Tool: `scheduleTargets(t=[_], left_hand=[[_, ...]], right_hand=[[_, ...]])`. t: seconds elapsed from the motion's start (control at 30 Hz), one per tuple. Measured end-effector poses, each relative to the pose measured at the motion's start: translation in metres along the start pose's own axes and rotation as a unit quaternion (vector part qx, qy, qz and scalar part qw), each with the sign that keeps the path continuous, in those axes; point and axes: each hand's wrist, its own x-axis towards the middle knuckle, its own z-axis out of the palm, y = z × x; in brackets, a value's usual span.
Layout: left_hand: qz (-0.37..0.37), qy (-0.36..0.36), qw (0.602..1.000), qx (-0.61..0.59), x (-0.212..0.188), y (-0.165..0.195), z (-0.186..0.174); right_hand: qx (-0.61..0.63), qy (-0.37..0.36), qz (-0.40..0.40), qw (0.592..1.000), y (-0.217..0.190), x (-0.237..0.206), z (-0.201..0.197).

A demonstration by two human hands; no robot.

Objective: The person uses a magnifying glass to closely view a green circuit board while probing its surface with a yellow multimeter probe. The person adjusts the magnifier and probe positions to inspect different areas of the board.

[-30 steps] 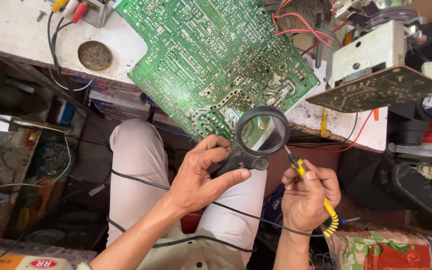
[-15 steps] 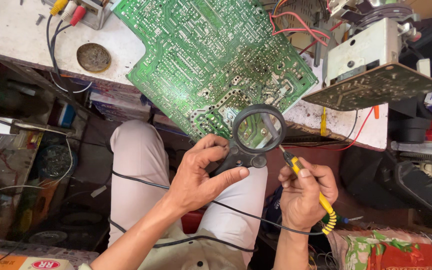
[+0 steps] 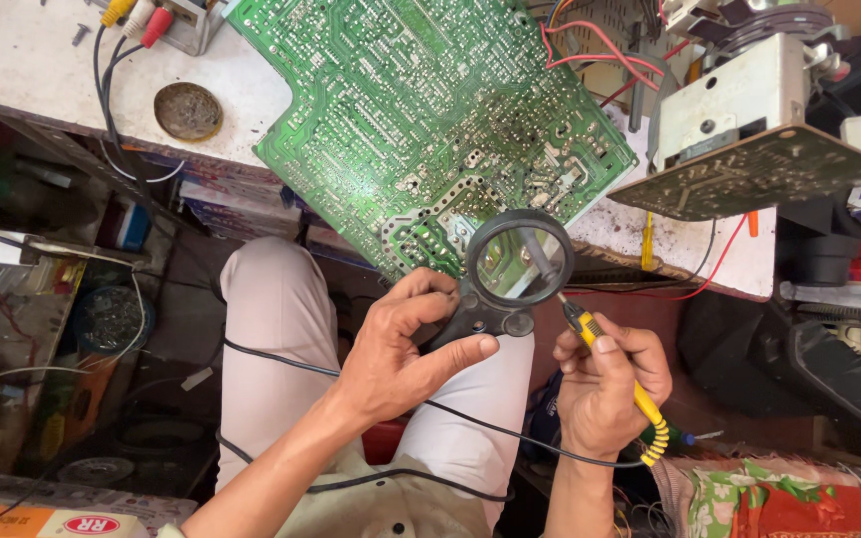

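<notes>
A white workbench point(image 3: 42, 70) runs across the top of the view, seen from above; a large green circuit board point(image 3: 421, 110), solder side up, lies tilted on it and overhangs the near edge above the person's lap; to the right sits a second, darker board point(image 3: 759, 174) carrying a pale metal box, with red wires point(image 3: 590, 45) beside it. The left hand point(image 3: 401, 354) is closed around the black handle of a round magnifying glass point(image 3: 518, 261), thumb pressed along the handle, holding the lens just over the green board's lower corner. The right hand point(image 3: 605, 384) is wrapped firmly around a yellow-handled soldering iron point(image 3: 615, 369) (its black cord trails across the lap); its tip reaches up under the lens, and whether it touches the board cannot be told. A small round tin point(image 3: 187, 111) rests on the bench at left.
</notes>
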Motion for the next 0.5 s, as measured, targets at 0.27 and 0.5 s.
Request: scheduleTargets(t=[0.27, 0.5], left_hand=[[-0.002, 0.0, 1.0, -0.01, -0.0004, -0.0013, 0.0004], [-0.002, 0.0, 1.0, -0.01, -0.0012, -0.0018, -0.0004]], right_hand=[[-0.018, -0.001, -0.001, 1.0, -0.0029, 0.0, 0.0021], [-0.006, 0.005, -0.002, 1.0, -0.0032, -0.0008, 0.0021]])
